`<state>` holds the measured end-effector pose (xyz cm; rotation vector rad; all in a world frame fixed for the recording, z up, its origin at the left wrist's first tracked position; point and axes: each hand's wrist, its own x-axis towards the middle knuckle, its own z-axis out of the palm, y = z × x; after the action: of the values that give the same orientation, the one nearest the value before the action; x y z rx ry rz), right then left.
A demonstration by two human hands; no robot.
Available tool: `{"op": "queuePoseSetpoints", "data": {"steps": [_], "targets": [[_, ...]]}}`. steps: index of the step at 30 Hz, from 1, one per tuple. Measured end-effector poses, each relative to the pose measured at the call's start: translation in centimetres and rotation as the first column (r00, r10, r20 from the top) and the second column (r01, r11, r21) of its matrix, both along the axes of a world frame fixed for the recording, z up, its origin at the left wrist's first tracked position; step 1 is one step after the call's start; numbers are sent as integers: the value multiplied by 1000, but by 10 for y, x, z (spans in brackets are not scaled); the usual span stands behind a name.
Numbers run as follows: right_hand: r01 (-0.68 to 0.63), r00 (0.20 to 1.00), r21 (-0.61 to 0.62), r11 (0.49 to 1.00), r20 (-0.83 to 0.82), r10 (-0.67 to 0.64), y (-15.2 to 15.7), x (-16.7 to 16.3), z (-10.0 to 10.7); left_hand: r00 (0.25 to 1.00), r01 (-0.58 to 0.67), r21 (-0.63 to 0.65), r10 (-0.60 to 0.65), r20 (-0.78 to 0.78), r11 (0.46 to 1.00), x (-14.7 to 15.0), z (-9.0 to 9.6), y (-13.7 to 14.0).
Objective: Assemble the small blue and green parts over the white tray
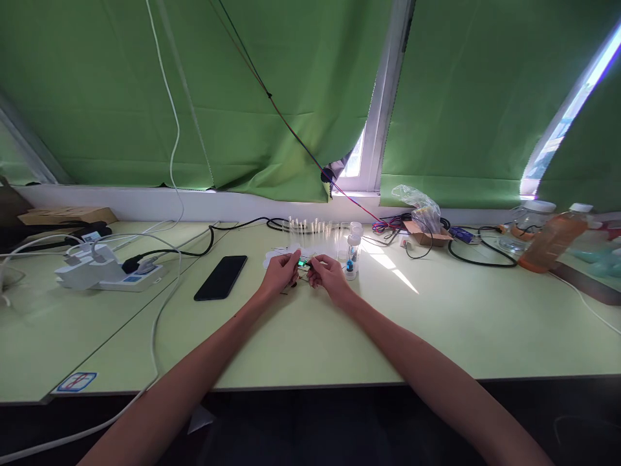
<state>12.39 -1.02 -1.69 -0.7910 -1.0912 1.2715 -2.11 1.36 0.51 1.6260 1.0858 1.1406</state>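
Note:
Both hands meet above the middle of the pale green table (320, 349). Between their fingertips shows a small green piece (302, 263), perhaps a circuit board, lit bright green; it is too small to make out fully. My left hand (280, 273) pinches its left side, fingers closed. My right hand (328, 275) is closed at its right side, on a small dark part that I cannot name. Thin wires hang below the fingers. Just behind the hands stands a clear rack-like holder (320, 236) with upright tubes. To the right is a clear container (353, 252) with a blue part inside.
A black phone (220, 278) lies to the left, near a white power strip (140, 278) with plugs and cables. On the right are a cardboard box (429, 236) with a plastic bag, black cables, and an orange-filled bottle (553, 239). Green curtains (291, 129) hang behind.

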Motion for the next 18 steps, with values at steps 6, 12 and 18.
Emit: {"op": "queuePoseSetpoints", "data": {"steps": [6, 12, 18], "targets": [[14, 1000, 8, 1000, 17, -14, 2, 0, -2, 1000, 17, 21, -17, -2, 1000, 0, 2, -3], [18, 1000, 8, 1000, 14, -18, 3, 0, -3, 998, 56, 5, -56, 2, 998, 1, 5, -8], [33, 999, -9, 999, 17, -33, 4, 0, -4, 997, 75, -4, -75, 4, 997, 3, 9, -13]]}}
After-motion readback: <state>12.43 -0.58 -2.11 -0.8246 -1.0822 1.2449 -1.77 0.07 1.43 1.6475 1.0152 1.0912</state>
